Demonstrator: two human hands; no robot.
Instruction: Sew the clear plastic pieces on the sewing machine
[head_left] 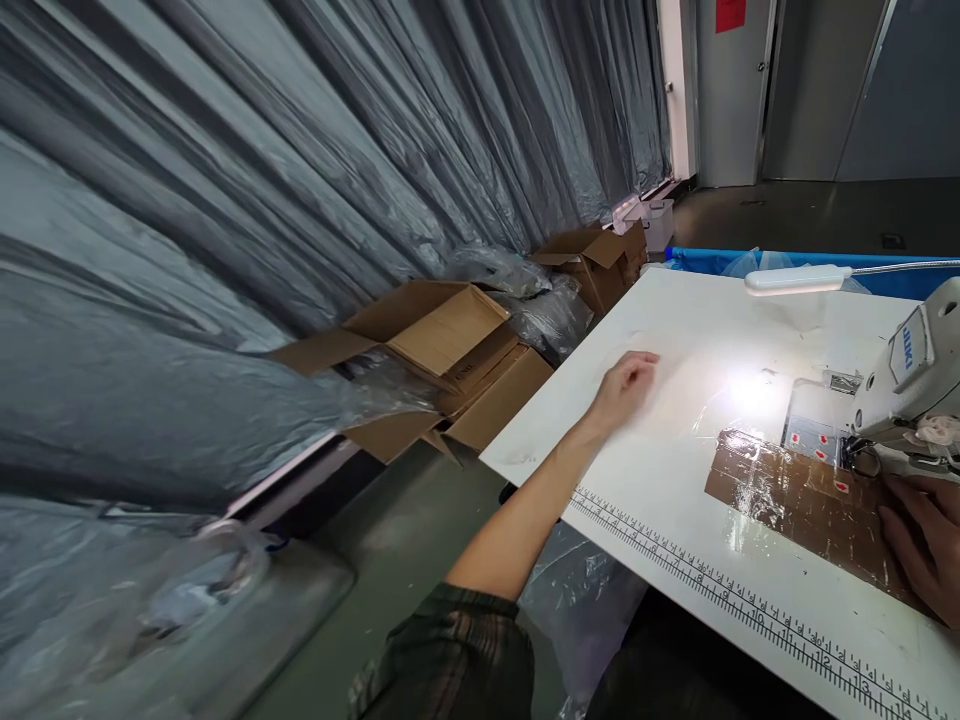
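My left hand (624,388) is over the left part of the white sewing table (660,460), its fingers curled in and slightly blurred. Nothing shows in them. At the right edge of the view, my right hand (926,540) lies beside the needle area with fingers stretched out and apart, touching a brown taped cover (802,500) on the tabletop. The picture's edge cuts off part of this hand. Just above it stands the white sewing machine head (911,370). A metal plate (814,435) with small red arrow stickers lies left of the needle.
A ruler scale (712,590) runs along the table's front edge. A white lamp (799,280) lights the tabletop from above. Open cardboard boxes (450,330) and clear plastic bags (544,305) stand left of the table, before a grey curtain (375,130). A plastic-covered bin (225,600) is at lower left.
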